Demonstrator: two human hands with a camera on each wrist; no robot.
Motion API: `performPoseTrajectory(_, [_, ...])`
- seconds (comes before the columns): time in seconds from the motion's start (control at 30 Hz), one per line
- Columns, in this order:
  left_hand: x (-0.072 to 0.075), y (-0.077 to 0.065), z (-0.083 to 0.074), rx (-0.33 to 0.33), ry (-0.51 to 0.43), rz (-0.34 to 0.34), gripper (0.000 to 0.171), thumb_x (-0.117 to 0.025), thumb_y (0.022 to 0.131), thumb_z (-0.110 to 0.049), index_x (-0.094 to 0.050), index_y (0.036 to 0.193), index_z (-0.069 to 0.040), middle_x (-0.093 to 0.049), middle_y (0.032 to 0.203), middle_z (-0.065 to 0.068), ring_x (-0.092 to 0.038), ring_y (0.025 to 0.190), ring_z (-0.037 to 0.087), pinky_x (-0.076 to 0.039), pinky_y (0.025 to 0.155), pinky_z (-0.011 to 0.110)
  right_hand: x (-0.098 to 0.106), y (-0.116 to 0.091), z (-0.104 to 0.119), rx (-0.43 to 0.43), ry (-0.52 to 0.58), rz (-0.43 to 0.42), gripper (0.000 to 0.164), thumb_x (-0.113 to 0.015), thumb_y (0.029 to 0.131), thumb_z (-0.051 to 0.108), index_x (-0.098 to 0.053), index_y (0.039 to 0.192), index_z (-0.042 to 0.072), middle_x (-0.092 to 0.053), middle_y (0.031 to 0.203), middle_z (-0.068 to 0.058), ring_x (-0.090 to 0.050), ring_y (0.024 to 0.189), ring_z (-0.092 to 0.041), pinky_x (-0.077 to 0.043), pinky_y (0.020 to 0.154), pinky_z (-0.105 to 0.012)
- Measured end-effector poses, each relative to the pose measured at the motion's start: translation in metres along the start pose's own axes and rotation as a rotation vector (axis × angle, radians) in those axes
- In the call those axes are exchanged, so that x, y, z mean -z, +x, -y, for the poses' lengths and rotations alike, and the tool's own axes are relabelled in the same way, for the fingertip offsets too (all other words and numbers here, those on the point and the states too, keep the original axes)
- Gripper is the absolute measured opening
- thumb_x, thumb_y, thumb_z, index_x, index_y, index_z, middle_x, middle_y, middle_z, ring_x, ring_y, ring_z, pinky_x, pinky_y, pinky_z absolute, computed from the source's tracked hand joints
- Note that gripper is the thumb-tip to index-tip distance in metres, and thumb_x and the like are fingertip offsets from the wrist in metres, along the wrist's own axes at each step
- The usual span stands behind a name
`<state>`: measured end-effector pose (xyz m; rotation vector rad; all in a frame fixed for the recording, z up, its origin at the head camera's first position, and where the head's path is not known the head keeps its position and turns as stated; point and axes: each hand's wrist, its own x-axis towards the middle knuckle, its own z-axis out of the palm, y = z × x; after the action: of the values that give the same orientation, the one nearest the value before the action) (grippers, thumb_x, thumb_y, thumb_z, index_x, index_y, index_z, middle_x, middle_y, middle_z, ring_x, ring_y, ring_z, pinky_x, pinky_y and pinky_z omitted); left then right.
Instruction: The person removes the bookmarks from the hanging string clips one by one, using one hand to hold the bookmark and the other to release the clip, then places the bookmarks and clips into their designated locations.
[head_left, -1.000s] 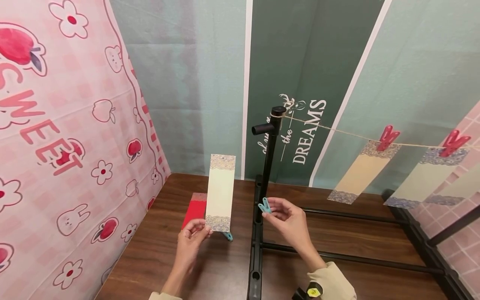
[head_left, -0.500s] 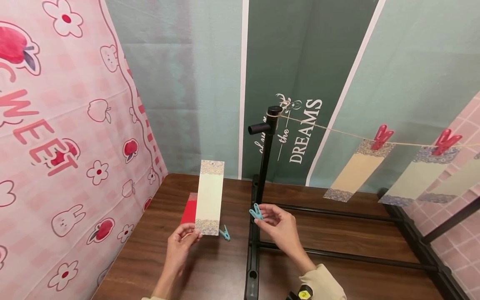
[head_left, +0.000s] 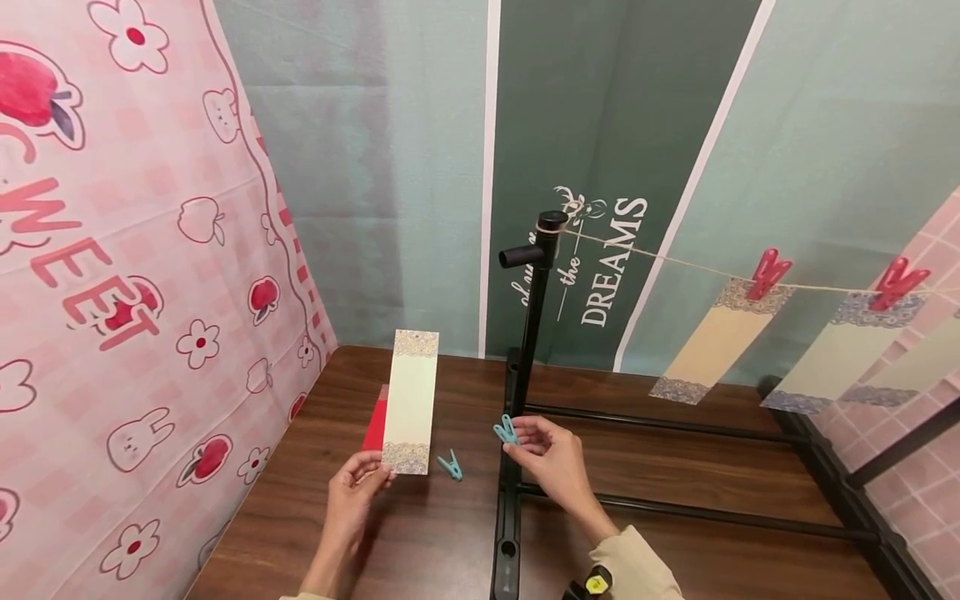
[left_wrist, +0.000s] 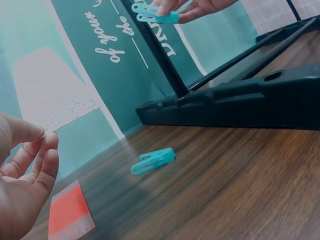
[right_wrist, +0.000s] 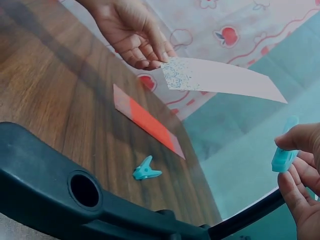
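Toward seven o'clock, the left hand (head_left: 354,490) pinched a cream card (head_left: 410,400) by one corner — a red card (head_left: 377,423) lay partly behind; at six, a loose clothespin (head_left: 452,466); at five, the right hand (head_left: 553,457) gripped a second clothespin (head_left: 506,430) — at three, hanging cards (head_left: 720,343).

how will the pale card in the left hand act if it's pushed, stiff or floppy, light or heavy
The pale card is probably fairly stiff: the left hand pinches one lower corner, yet it doesn't droop. It may flex somewhat, as the right wrist view shows a slight bow. It's likely light, since that pinch alone carries it.
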<state>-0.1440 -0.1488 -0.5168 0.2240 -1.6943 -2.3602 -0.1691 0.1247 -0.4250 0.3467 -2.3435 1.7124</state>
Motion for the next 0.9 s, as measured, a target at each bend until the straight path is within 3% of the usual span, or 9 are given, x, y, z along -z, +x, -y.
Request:
performPoseTrajectory(0.13, [0.004, 0.001, 0.002, 0.006, 0.006, -0.006, 0.026, -0.062, 0.086, 0.015, -0.050, 0.108, 0.022, -0.066, 0.081, 0.008, -0.067, 0.071, 0.016, -0.057, 0.070, 0.028, -0.003, 0.000, -0.002, 0.000, -0.010, 0.009, 0.025, -0.077, 0.074, -0.011, -0.068, 0.098, -0.008, -0.067, 0.085, -0.017, -0.066, 0.078, -0.033, -0.058, 0.068, -0.029])
performPoseTrajectory(0.4, [0.011, 0.004, 0.010, 0.024, 0.024, -0.038, 0.021, -0.063, 0.087, 0.011, -0.055, 0.105, 0.016, -0.066, 0.081, 0.011, -0.067, 0.071, 0.017, -0.058, 0.071, 0.030, -0.016, 0.007, -0.046, 0.016, -0.009, 0.010, 0.027, -0.083, 0.074, 0.000, -0.071, 0.098, 0.001, -0.069, 0.083, -0.005, -0.066, 0.075, -0.018, -0.056, 0.066, -0.023])
performPoseTrajectory(0.7, [0.019, 0.005, 0.013, 0.030, 0.062, -0.070, 0.025, -0.062, 0.087, 0.012, -0.053, 0.109, 0.021, -0.067, 0.081, 0.013, -0.068, 0.070, 0.018, -0.057, 0.066, 0.027, -0.028, 0.007, -0.053, 0.035, -0.061, 0.051, 0.024, -0.083, 0.075, 0.003, -0.072, 0.097, 0.006, -0.068, 0.082, 0.001, -0.065, 0.073, -0.012, -0.056, 0.063, -0.024])
performPoseTrajectory(0.9, [0.024, 0.007, 0.015, 0.087, 0.095, -0.105, 0.024, -0.063, 0.088, 0.010, -0.056, 0.110, 0.017, -0.067, 0.087, 0.016, -0.066, 0.070, 0.014, -0.056, 0.067, 0.027, -0.035, 0.006, -0.062, 0.065, -0.082, 0.065, 0.023, -0.082, 0.075, 0.002, -0.072, 0.096, 0.003, -0.069, 0.082, -0.004, -0.065, 0.071, -0.012, -0.056, 0.061, -0.023])
